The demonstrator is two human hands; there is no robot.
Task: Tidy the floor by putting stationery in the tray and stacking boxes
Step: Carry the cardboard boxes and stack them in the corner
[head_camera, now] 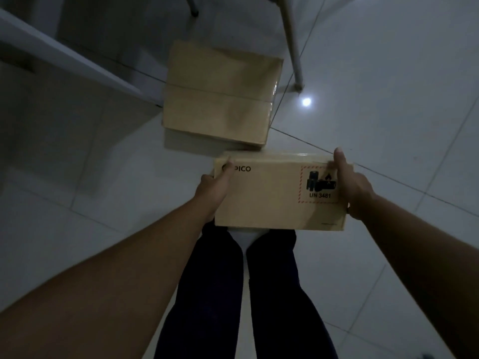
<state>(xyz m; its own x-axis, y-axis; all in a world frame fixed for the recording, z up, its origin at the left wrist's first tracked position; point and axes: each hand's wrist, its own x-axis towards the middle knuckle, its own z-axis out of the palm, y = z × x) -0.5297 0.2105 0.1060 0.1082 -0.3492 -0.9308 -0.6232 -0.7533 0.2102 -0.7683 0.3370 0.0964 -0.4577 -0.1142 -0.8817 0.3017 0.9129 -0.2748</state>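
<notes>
Thumb over the top, the left hand [213, 190] curls round the left end of the PICO box [274, 200]; the right hand [355, 187] grips the opposite end likewise. Held above the floor [388, 73], long axis side to side, it is tan and hazard-labelled, hanging just short of the larger taped box [220, 94] lying ahead, slightly leftward.

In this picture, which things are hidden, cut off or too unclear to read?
Head view:
- Fingers of the left hand and right hand: hidden behind the PICO box.
- Small print at that box's lower right corner: too small.
- Metal leg: cut off by the top edge.
- Plain box: blurred by dim light.
</notes>
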